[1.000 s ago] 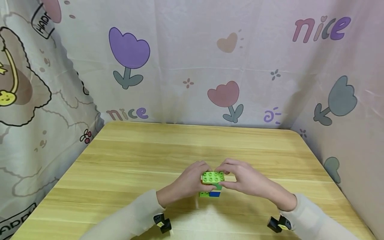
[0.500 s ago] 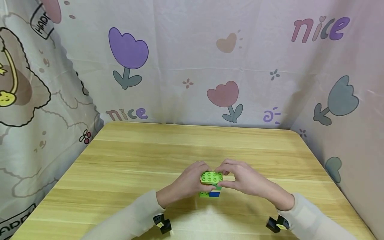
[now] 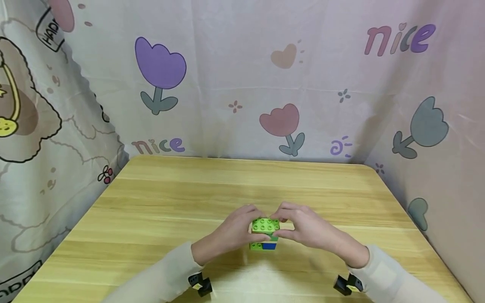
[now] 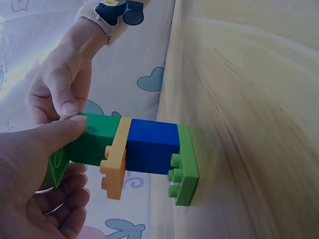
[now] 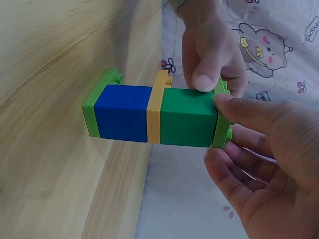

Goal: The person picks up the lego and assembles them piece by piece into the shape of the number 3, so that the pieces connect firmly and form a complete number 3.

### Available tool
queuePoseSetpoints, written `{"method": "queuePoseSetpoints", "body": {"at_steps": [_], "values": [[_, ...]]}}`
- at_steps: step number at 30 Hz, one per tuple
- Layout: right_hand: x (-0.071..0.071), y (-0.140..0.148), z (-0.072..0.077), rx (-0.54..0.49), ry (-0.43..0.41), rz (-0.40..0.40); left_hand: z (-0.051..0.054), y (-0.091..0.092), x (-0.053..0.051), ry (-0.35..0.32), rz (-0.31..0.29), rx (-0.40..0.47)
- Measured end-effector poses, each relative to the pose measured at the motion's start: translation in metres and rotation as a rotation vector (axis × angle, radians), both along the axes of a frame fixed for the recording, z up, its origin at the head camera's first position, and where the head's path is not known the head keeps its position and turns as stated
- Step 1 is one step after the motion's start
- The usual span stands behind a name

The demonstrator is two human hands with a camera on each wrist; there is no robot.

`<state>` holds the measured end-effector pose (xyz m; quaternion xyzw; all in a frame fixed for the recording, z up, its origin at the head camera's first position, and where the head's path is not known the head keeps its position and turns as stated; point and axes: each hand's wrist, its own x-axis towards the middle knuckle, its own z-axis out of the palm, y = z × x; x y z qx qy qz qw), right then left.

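Note:
A stack of toy building blocks stands upright on the table. At its base is a flat light green block [image 5: 94, 112]. Above that come a blue block [image 5: 123, 112], a flat orange-yellow block [image 5: 155, 114] and a dark green block [image 5: 187, 119]. Another flat light green block [image 3: 265, 225] tops the stack, studs up. My left hand [image 3: 234, 229] grips the upper end from the left, its thumb against the dark green block. From the right, my right hand [image 3: 307, 225] pinches the top light green block between thumb and fingers. Some fingertips are hidden behind the stack.
The wooden table [image 3: 182, 189] stretches out around the stack. Printed curtains [image 3: 227, 63] hang behind it and along both sides. A black wrist device [image 3: 200, 284] sits under the left sleeve, and a second black device [image 3: 348, 285] under the right one.
Both hands keep their hold on the upper end of the stack. The whole head view has shifted slightly; the top light green block sits marginally further left over the stack than a second ago.

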<state>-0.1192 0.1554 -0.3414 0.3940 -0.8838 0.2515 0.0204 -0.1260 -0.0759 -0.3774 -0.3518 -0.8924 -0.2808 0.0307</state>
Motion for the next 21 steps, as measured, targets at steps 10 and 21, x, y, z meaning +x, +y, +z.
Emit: {"method": "queuePoseSetpoints", "body": {"at_steps": [10, 21], "values": [[0.001, 0.001, -0.002, 0.012, 0.022, -0.007, 0.004, -0.011, 0.004, 0.006, -0.011, 0.046], [0.002, -0.001, -0.004, 0.000, 0.018, -0.024, 0.007, -0.012, 0.004, 0.044, -0.011, 0.022]]}}
